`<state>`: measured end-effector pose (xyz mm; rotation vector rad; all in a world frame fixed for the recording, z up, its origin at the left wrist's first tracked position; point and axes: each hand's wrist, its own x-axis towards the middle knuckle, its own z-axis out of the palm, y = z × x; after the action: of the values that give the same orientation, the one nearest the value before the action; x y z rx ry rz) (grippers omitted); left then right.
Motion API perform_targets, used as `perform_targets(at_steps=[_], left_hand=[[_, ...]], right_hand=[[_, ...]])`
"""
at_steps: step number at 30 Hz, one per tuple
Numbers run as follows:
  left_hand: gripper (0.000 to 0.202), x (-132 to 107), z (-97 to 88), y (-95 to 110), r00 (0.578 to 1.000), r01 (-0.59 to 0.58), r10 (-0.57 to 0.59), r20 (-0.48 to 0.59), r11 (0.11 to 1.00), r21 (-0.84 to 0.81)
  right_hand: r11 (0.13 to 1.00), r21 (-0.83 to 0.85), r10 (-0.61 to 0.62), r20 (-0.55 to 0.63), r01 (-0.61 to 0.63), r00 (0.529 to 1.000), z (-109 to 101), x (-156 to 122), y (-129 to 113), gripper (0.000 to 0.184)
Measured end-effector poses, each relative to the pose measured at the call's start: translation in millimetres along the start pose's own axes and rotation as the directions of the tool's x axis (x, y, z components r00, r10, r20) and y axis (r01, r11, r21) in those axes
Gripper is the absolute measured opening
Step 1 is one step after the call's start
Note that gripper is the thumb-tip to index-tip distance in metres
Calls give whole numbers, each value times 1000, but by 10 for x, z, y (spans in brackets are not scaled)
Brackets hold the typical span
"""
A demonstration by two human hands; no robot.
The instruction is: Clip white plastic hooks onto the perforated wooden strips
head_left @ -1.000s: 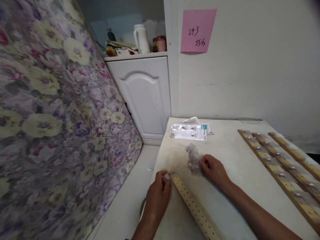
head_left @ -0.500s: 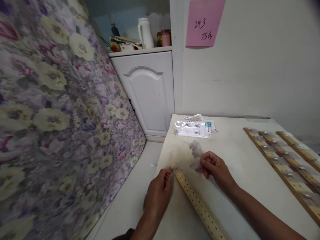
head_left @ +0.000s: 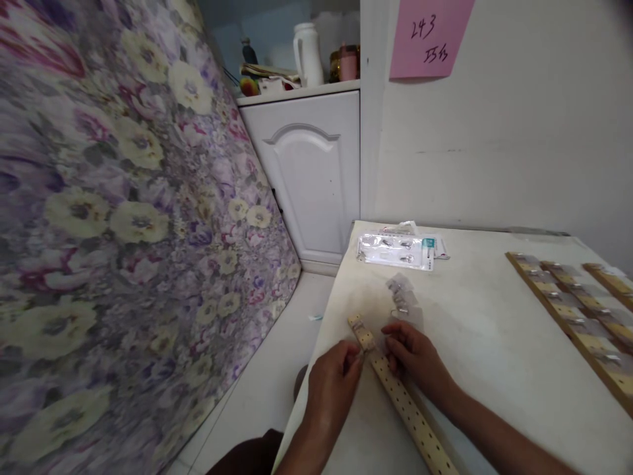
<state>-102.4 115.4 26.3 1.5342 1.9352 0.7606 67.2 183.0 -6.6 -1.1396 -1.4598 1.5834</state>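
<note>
A long pale wooden strip [head_left: 403, 402] with rows of dark holes lies slantwise on the table. Clear plastic pieces appear to sit across its far end. My left hand [head_left: 333, 382] is closed at the strip's left edge, fingertips pinched beside the plastic; what they grip is too small to name. Across the strip, my right hand [head_left: 418, 363] is closed too, thumb and fingers pinched close to the strip's right edge. Whatever it holds is hidden by the fingers. Just beyond it lies a loose cluster of clear plastic pieces with small metal hooks [head_left: 403, 300].
Clear packs of small metal hooks [head_left: 395, 252] lie near the table's back edge. Several wooden strips fitted with clear hook pieces [head_left: 568, 313] are at the right. A floral curtain [head_left: 148, 264] hangs left of the table, and a white cabinet [head_left: 309, 178] stands behind.
My right hand has moved from the plastic cluster toward the strip and now sits beside it. My left hand has slid slightly nearer along the strip. The camera view has shifted.
</note>
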Motion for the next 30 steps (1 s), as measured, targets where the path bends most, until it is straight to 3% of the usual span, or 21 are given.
perform_targets(at_steps=[11, 30], left_hand=[[10, 11, 50, 62, 998, -52, 51, 39, 998, 26], [10, 1, 52, 89, 993, -85, 81, 90, 996, 40]], right_hand=[[991, -123, -63, -32, 59, 998, -16, -49, -22, 18], [978, -210, -8, 16, 11, 1000, -53, -11, -19, 22]])
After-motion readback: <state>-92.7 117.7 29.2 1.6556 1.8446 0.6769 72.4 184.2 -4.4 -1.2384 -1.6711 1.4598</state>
